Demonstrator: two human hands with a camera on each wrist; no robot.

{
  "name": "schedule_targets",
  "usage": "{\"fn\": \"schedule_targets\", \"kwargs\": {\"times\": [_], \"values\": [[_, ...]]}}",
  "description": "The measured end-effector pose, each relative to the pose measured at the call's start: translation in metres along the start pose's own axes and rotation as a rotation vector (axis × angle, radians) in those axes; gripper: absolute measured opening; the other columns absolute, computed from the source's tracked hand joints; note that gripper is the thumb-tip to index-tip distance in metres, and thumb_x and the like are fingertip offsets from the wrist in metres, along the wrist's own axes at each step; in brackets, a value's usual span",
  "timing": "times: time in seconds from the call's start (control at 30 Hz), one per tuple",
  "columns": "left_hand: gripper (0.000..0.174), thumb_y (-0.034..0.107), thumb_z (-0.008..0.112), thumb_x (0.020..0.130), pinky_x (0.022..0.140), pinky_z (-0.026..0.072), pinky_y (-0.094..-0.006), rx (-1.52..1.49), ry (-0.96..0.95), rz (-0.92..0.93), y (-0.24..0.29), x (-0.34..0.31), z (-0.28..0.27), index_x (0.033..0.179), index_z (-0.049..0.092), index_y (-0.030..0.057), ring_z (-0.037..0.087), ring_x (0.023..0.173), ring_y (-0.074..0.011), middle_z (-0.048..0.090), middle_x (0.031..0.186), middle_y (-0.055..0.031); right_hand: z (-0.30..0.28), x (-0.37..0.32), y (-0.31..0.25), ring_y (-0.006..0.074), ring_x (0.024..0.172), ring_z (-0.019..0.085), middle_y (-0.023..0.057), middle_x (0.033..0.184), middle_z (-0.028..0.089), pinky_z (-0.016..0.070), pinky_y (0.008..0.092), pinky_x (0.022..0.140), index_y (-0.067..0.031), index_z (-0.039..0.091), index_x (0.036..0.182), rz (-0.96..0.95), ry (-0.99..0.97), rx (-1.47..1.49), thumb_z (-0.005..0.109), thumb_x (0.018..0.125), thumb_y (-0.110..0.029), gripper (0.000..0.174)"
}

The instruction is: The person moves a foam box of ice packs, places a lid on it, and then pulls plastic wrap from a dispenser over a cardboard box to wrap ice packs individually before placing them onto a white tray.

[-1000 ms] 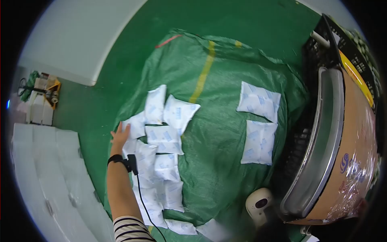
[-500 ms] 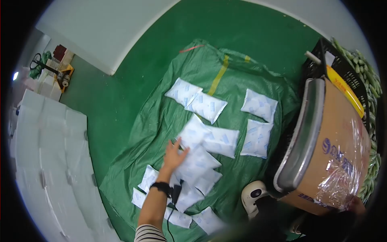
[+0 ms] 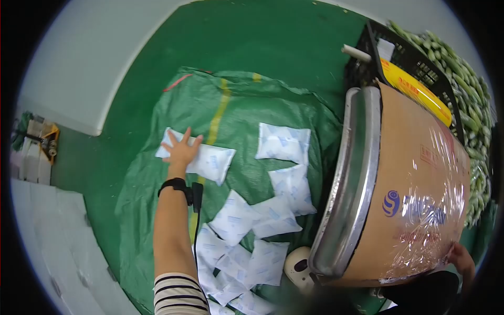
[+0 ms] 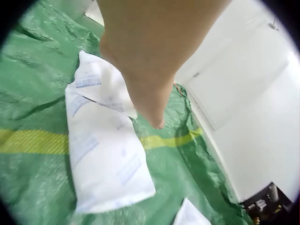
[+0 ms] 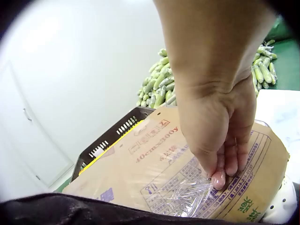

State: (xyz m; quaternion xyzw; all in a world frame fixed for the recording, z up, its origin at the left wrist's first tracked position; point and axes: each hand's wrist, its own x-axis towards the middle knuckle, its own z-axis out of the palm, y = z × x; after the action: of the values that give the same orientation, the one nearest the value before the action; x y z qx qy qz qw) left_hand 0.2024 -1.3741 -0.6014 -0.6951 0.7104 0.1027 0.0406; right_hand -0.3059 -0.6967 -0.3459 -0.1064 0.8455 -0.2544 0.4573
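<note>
Seemingly mid-placement: pressed left hand [image 3: 181, 149], fingers spread, on white pack [image 3: 215, 164] at ten o'clock on tarp [image 3: 247, 105]; touched wrapped drum [image 3: 415, 173] at four o'clock with right hand [image 3: 462, 260], grip untellable; next needed, probably, a clean lift-off.

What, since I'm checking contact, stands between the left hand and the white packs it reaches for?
Nothing visible does. The left hand lies with spread fingers directly on two overlapping white packs on the green tarp; the remaining packs lie apart, nearer the person.
</note>
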Motion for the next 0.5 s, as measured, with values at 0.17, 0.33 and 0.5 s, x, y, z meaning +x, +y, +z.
{"fn": "schedule_targets", "kwargs": {"times": [0.17, 0.33, 0.5], "values": [[0.057, 0.060, 0.058, 0.075, 0.094, 0.0211, -0.0741, 0.031, -0.025, 0.183, -0.012, -0.051, 0.026, 0.123, 0.055, 0.0307, -0.002, 0.135, -0.0501, 0.009, 0.153, -0.0116, 0.011, -0.005, -0.020, 0.0154, 0.069, 0.058, 0.0048, 0.076, 0.056, 0.0486, 0.0282, 0.067, -0.0038, 0.049, 0.084, 0.001, -0.029, -0.045, 0.059, 0.083, -0.005, 0.011], [0.044, 0.044, 0.064, 0.072, 0.093, 0.0274, -0.0696, -0.023, 0.070, 0.384, -0.036, -0.178, 0.043, 0.110, 0.061, 0.0236, 0.010, 0.134, -0.0510, 0.018, 0.150, -0.0152, 0.006, -0.001, -0.011, 0.0158, 0.067, 0.058, 0.0056, 0.072, 0.057, 0.0493, 0.0290, 0.066, -0.0035, 0.049, 0.083, -0.082, -0.051, -0.048, 0.059, 0.083, -0.002, 0.010], [0.048, 0.034, 0.065, 0.074, 0.102, 0.0286, -0.0563, -0.189, 0.048, 0.573, -0.094, -0.301, 0.051, 0.118, 0.056, 0.0212, 0.027, 0.127, -0.0505, 0.033, 0.142, -0.0178, 0.001, 0.002, -0.010, 0.0166, 0.065, 0.060, 0.0072, 0.070, 0.059, 0.0510, 0.0296, 0.063, -0.0021, 0.049, 0.082, -0.146, -0.132, -0.041, 0.057, 0.086, -0.004, 0.009]]}}
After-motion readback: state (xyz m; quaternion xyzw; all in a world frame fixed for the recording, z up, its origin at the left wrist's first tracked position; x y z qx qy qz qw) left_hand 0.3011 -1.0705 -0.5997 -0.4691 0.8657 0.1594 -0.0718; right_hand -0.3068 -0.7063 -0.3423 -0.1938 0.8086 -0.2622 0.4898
